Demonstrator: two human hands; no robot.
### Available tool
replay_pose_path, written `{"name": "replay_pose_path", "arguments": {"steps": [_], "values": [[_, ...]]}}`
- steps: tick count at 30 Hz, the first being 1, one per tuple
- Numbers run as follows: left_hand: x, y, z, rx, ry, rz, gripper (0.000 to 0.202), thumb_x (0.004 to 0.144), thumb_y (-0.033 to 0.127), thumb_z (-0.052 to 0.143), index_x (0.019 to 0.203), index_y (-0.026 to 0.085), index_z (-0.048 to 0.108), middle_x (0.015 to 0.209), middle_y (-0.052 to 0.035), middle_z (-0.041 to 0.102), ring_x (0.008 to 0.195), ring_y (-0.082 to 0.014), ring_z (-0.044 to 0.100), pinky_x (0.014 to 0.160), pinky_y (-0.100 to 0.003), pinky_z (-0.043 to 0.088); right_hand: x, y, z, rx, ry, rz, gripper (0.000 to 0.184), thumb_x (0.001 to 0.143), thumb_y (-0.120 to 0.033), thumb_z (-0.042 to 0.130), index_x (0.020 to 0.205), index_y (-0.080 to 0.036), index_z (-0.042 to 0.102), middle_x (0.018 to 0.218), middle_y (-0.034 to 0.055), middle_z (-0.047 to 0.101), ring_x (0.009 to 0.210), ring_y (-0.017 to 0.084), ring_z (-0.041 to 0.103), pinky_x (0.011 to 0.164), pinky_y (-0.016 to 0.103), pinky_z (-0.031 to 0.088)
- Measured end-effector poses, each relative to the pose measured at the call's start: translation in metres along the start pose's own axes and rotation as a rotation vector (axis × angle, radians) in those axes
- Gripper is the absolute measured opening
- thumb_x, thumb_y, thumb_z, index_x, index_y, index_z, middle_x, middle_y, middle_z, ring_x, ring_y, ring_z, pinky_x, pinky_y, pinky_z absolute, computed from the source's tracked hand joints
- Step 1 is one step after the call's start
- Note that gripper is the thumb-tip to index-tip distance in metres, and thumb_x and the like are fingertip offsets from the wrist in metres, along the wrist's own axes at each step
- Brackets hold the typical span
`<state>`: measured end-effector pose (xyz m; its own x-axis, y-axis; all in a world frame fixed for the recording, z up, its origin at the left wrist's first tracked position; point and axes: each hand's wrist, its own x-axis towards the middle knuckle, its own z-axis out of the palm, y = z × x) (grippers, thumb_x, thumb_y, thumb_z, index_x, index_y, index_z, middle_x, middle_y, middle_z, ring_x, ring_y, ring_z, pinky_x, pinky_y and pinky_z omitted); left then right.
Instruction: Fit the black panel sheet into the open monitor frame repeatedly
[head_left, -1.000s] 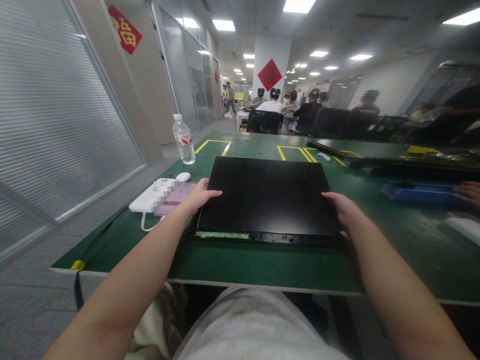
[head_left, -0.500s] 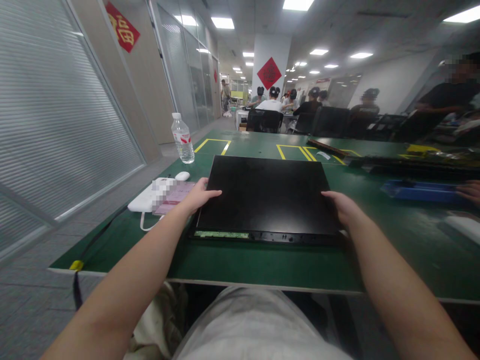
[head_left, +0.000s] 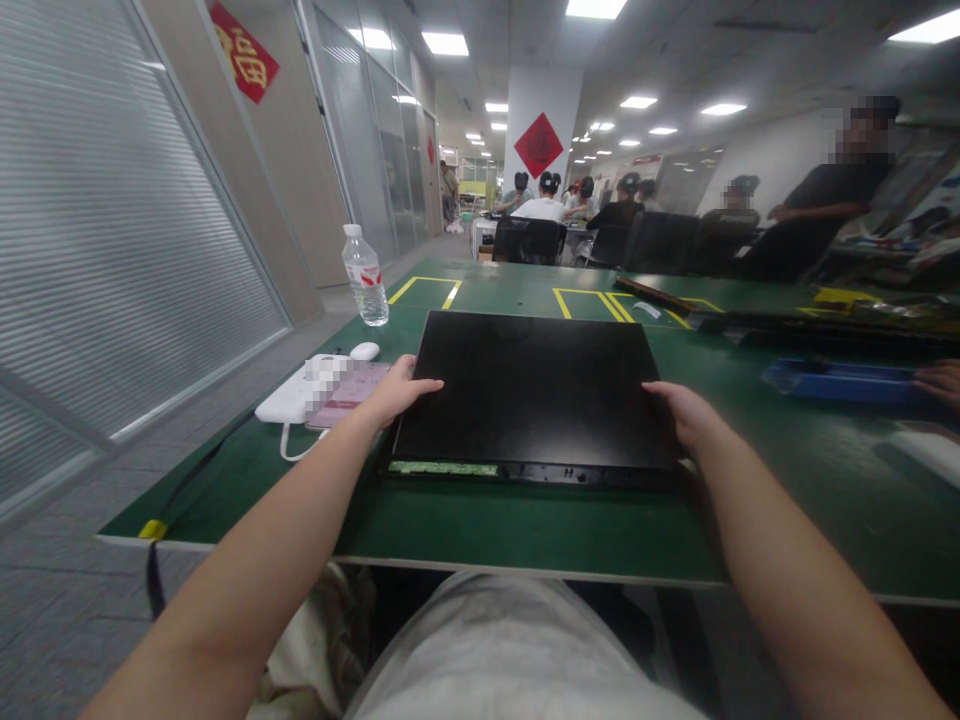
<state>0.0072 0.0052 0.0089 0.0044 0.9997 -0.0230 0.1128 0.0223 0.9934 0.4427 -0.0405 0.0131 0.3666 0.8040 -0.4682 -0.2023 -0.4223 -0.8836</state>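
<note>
A black flat display panel [head_left: 532, 390] lies screen up in front of me, with a green circuit strip [head_left: 442, 468] along the left part of its near edge. My left hand [head_left: 401, 390] grips its left side, thumb on the screen face and the other fingers mostly hidden by the side. At the right side my right hand [head_left: 686, 415] holds it the same way, thumb over the edge, fingers out of sight. Both hands are closed on the panel. Whether it rests fully on the green table [head_left: 525, 535] I cannot tell.
Left of the panel are a white power bank [head_left: 296, 390] with a cable, a pinkish phone-like slab [head_left: 349, 395], a white oval case [head_left: 364, 352] and a water bottle [head_left: 366, 280]. To the right lie a blue tray [head_left: 840, 382], long dark strips [head_left: 817, 332] and another person's hand [head_left: 941, 382].
My hands and the panel have stayed in place. In the right background, a standing person in dark clothes has shifted to the left.
</note>
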Motion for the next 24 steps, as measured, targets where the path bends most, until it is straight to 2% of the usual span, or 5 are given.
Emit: {"name": "replay_pose_path", "arguments": {"steps": [9,15,24], "values": [[0.001,-0.002,-0.001,0.007,0.007,0.003,0.057,0.055,0.024,0.087,0.1,0.021,0.052,0.086,-0.0014,0.071,0.078,-0.0248,0.072,0.074,-0.042,0.06,0.001,0.001,-0.001,0.0,-0.014,-0.002,0.022,0.079,-0.027,0.062,0.097,-0.019,0.069,0.072,0.0088,0.072,0.066,0.026,0.067,0.062,0.04,0.056],[0.002,-0.003,-0.001,-0.002,-0.016,0.007,0.058,0.056,0.023,0.087,0.102,0.021,0.051,0.087,-0.0018,0.071,0.078,-0.0247,0.072,0.074,-0.043,0.06,0.009,0.003,-0.005,-0.128,0.09,-0.151,0.01,0.076,-0.027,0.068,0.084,-0.022,0.069,0.076,0.0079,0.073,0.075,0.026,0.069,0.064,0.037,0.056],[-0.002,0.001,0.001,-0.029,-0.009,-0.004,0.056,0.057,0.021,0.087,0.1,0.021,0.051,0.086,-0.0012,0.071,0.078,-0.0236,0.072,0.073,-0.04,0.06,0.015,0.005,-0.011,-0.245,0.179,-0.289,0.007,0.071,-0.024,0.076,0.076,-0.021,0.071,0.082,0.0073,0.074,0.079,0.024,0.068,0.066,0.033,0.054]]}}
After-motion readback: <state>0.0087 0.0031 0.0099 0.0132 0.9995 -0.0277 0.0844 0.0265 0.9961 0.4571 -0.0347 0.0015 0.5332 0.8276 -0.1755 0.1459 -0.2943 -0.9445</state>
